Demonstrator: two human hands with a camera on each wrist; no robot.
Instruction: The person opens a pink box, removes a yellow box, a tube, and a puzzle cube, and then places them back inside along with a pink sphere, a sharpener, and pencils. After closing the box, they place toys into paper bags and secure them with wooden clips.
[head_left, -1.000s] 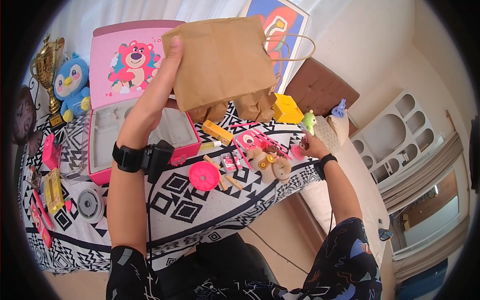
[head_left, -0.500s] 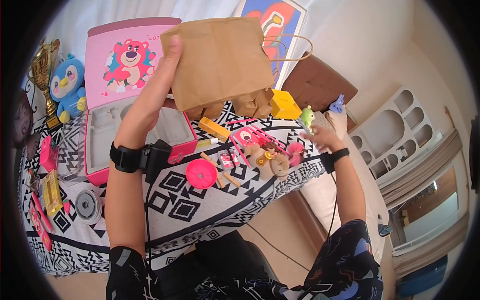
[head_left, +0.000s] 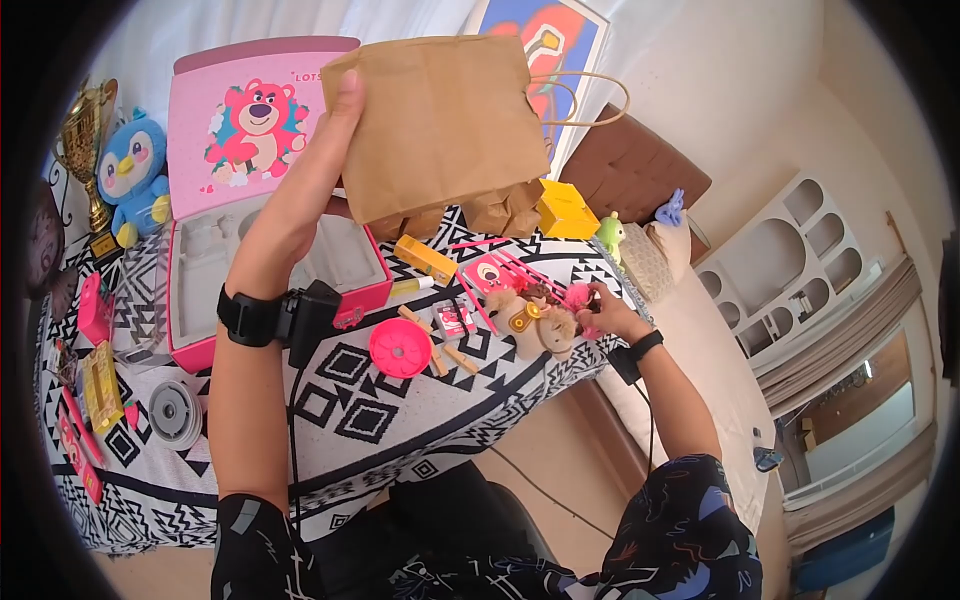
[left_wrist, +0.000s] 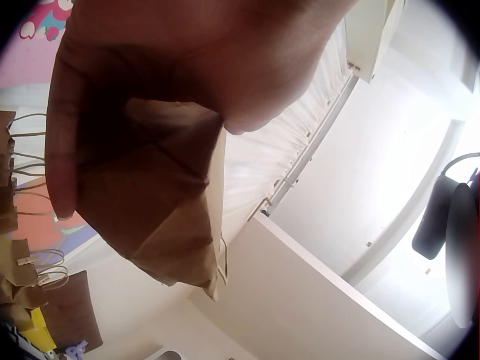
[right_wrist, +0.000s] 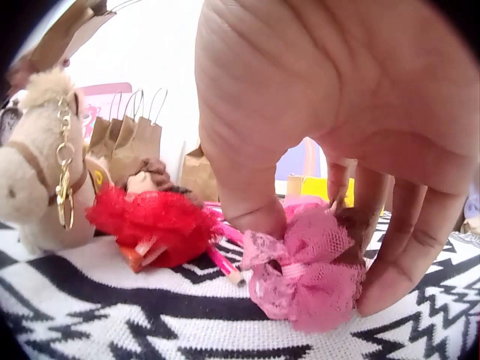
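Note:
My left hand [head_left: 330,135] grips a brown paper bag [head_left: 445,125] by its left edge, thumb on the near face, and holds it up above the table. In the left wrist view, the fingers curl round the bag [left_wrist: 165,217]. At the table's right end, my right hand [head_left: 612,315] has its fingers round a pink lacy thing [right_wrist: 307,277], which rests on the patterned cloth. Beside it lie a doll in a red dress [right_wrist: 154,229] and a cream plush horse [right_wrist: 45,172] with a gold chain.
An open pink box [head_left: 185,300] with a bear on its lid stands behind my left forearm. More paper bags [head_left: 500,212], a yellow box [head_left: 568,210], pencils, a pink round dish [head_left: 400,348] and wooden pieces lie about. A blue plush [head_left: 135,180] and a trophy stand far left.
My right hand moved from the pink lacy thing towards the green toy, then came back down and closed round the pink thing. The left hand and bag stayed nearly still.

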